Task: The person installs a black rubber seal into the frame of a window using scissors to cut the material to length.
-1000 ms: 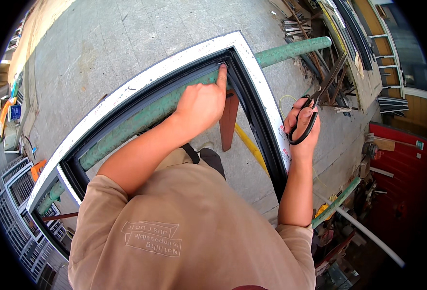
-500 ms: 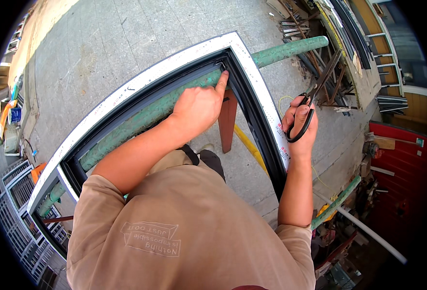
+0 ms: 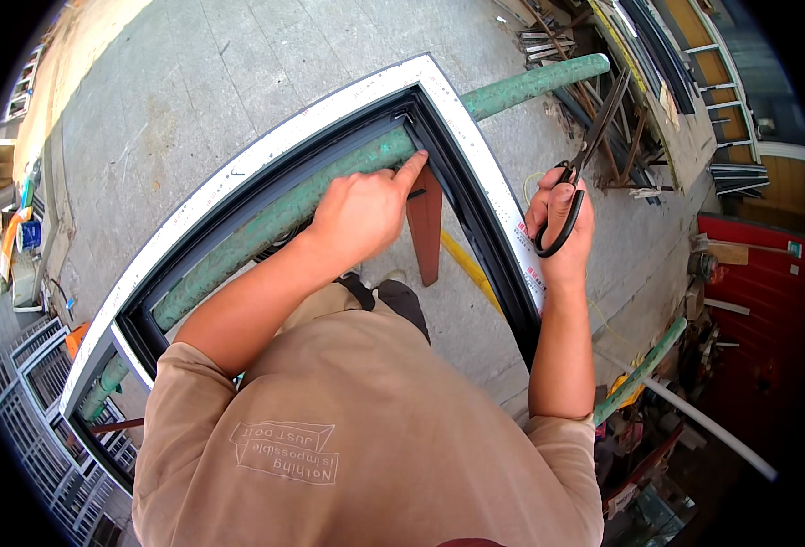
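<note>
Left hand (image 3: 361,214), half-curled, points at a frame (image 3: 329,109); right hand (image 3: 568,259) grips scissors (image 3: 594,139) over grey paving (image 3: 193,100) near clutter (image 3: 545,46)

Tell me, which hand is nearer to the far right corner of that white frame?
Left. The left hand points at the black inner edge, just short of the corner; the right hand is farther off, outside the frame's right side, holding black scissors.

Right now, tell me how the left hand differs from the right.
The left hand extends its index finger; the right hand curls around black-handled scissors. The left hand is over the opening of the white frame, while the right hand is beside its outer edge. Both are bare.
</note>
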Tool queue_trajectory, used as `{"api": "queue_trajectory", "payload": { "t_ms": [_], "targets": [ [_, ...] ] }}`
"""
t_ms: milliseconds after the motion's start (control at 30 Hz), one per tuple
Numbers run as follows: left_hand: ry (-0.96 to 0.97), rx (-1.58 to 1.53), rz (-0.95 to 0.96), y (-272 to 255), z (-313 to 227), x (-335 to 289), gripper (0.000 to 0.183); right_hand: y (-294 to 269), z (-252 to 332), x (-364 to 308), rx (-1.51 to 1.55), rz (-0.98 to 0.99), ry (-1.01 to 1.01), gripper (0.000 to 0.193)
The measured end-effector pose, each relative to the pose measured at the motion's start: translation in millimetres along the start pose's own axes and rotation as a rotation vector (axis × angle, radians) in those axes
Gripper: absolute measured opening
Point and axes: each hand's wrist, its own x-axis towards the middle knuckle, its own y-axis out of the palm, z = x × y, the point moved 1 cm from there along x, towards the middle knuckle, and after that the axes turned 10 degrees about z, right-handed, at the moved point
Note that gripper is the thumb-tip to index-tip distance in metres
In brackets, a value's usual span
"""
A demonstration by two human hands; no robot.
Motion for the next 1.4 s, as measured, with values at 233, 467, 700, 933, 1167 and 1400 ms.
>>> {"api": "queue_trajectory", "payload": {
  "t_ms": [233,467,700,933,1167,1400],
  "targets": [
    [-0.004,0.045,0.014,-4.6,2.2,2.7,0.073,-0.6,-0.8,0.5,0.007,-0.002,0.013,0.044],
    [-0.034,0.009,-0.016,-2.4,4.3,8.1,0.080,-1.4,0.1,1.0,-0.030,-0.001,0.008,0.043],
    [-0.022,-0.054,0.022,-3.3,-1.8,3.6,0.081,-1.6,-0.2,1.0,-0.053,0.000,0.003,0.041],
    [0.095,-0.129,-0.068,8.6,-3.4,5.2,0.079,0.7,2.8,0.8,-0.011,-0.005,0.007,0.041],
    [0.081,-0.039,0.070,1.1,-15.9,-4.5,0.071,0.7,3.9,1.0,-0.023,-0.004,0.011,0.040],
    [0.144,-0.104,-0.015,6.3,-15.2,-4.4,0.073,2.0,4.7,1.8,-0.003,-0.005,0.039,0.041]
  ]
}}
